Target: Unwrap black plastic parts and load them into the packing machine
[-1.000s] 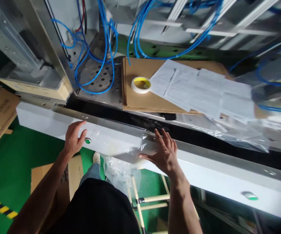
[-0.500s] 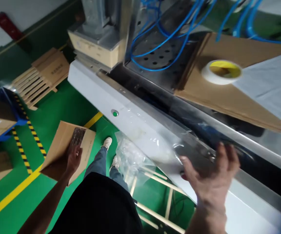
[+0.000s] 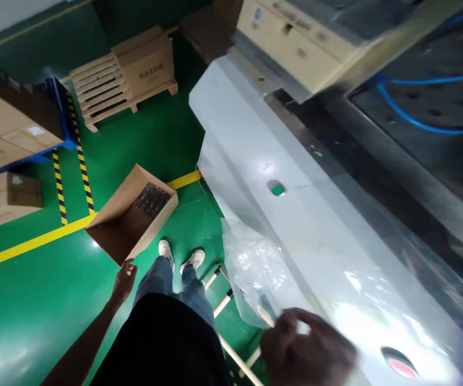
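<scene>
My left hand (image 3: 124, 281) hangs low beside my leg, over the green floor. Its fingers are loosely apart and it holds nothing. It is nearest to the open cardboard box (image 3: 135, 214) on the floor. My right hand (image 3: 307, 351) is at the bottom edge, blurred, with its fingers curled on the clear plastic film (image 3: 255, 273). The film drapes over the white machine panel (image 3: 247, 139) and hangs down as a crumpled bag. A green button (image 3: 277, 188) sits in the panel above the film.
Wooden pallets with a carton (image 3: 143, 69) stand at the back. Stacked cartons (image 3: 6, 128) sit on a blue base at left. Yellow and black-yellow floor lines (image 3: 60, 187) cross the green floor. A pale wooden frame (image 3: 231, 343) lies under the panel. Blue hoses (image 3: 424, 123) run over the perforated plate.
My view has swung left and down towards the floor. My left hand has dropped from the panel to my side. My right hand has come down to the film's lower edge and closed.
</scene>
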Tool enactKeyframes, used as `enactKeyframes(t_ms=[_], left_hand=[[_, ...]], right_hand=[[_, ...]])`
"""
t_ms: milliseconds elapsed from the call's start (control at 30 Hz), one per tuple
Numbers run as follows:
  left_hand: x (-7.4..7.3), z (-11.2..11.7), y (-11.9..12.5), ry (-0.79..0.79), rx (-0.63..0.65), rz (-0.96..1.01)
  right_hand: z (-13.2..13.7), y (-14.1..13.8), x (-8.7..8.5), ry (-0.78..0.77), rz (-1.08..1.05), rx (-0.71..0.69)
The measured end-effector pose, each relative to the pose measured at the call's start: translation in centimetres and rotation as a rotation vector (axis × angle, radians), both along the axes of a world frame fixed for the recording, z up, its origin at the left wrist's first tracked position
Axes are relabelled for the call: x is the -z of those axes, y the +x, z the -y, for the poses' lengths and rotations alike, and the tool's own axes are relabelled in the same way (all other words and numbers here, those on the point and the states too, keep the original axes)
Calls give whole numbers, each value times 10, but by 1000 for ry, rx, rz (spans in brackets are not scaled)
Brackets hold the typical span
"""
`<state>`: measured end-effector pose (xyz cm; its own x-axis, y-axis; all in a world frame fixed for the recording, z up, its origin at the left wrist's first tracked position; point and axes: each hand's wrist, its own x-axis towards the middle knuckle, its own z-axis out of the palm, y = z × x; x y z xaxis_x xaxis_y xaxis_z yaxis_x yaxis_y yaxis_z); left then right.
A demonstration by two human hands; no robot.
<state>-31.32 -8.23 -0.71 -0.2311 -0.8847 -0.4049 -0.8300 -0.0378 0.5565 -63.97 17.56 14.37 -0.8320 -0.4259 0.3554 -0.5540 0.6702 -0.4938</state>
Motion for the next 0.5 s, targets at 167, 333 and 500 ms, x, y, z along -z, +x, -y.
enactKeyframes(t_ms=[167, 333, 500], left_hand=[[27, 42, 4, 38, -24, -21], [84, 113, 0, 25, 4, 24], [194, 178, -30, 51, 122, 116]], right_hand=[[105, 62, 37, -118, 328, -422], [145, 87, 144, 42, 619, -711], [154, 85, 267, 281, 561, -859]])
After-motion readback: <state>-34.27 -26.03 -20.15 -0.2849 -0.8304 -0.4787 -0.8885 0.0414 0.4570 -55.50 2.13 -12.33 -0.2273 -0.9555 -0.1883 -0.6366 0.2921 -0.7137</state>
